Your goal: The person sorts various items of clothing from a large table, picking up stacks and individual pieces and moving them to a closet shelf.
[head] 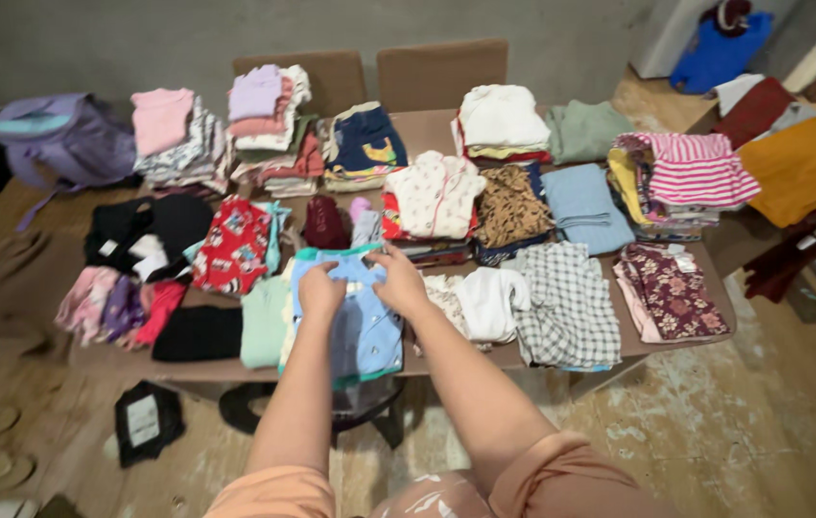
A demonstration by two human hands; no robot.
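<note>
Two hands press on a light blue shirt at the near edge of the surface: left hand and right hand both pinch its collar. Folding seems underway; next comes squaring it among folded stacks.
</note>
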